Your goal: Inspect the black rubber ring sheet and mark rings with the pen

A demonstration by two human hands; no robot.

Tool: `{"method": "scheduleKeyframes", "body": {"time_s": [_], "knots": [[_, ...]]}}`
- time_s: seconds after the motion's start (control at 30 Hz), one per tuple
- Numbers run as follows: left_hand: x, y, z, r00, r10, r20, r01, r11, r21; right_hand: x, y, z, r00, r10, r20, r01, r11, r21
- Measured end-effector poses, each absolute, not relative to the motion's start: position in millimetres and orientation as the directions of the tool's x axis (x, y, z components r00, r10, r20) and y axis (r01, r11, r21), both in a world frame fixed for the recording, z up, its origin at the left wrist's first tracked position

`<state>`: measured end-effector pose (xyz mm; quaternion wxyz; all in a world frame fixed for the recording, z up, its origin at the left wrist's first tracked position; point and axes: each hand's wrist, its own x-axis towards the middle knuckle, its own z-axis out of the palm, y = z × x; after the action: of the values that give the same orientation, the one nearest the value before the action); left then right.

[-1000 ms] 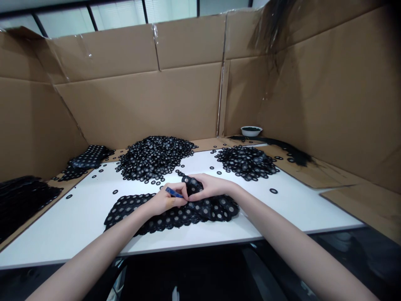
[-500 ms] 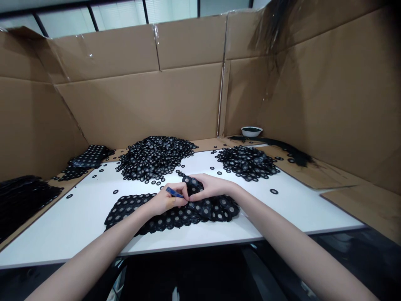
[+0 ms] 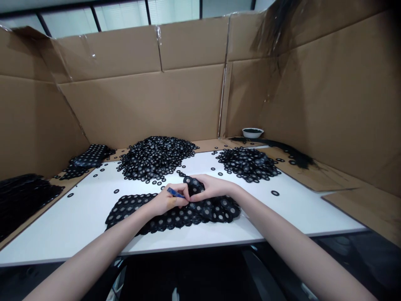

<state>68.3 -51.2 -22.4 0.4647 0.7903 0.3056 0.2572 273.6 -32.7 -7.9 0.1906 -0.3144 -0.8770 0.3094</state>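
Observation:
A black sheet of linked rings (image 3: 131, 205) lies across the front of the white board (image 3: 78, 225), its right part folded over. My left hand (image 3: 171, 198) is closed on a small blue tool (image 3: 175, 192), its fingertips at the sheet's folded part. Thumb and fingers of my right hand (image 3: 208, 188) pinch a raised fold of the same sheet. The fingertips of both hands nearly meet. What lies between them is too small to make out.
Behind my hands are a big heap of black rings (image 3: 156, 156) and a smaller heap (image 3: 247, 163). A white bowl (image 3: 252, 133), black strands (image 3: 288, 150) and stacked black sheets (image 3: 26, 200) lie near the cardboard walls (image 3: 140, 104). Loose rings are scattered about.
The whole view has shifted very slightly. Both hands keep the same hold on the tool and the sheet.

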Motion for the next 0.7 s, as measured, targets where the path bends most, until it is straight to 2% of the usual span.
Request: {"method": "scheduleKeyframes", "body": {"time_s": [0.7], "knots": [[68.2, -50.4, -23.3, 0.674, 0.727, 0.13, 0.241, -0.383, 0.892, 273.7, -32.7, -7.6, -0.734, 0.662, 0.152, 0.413, 0.613, -0.674]]}}
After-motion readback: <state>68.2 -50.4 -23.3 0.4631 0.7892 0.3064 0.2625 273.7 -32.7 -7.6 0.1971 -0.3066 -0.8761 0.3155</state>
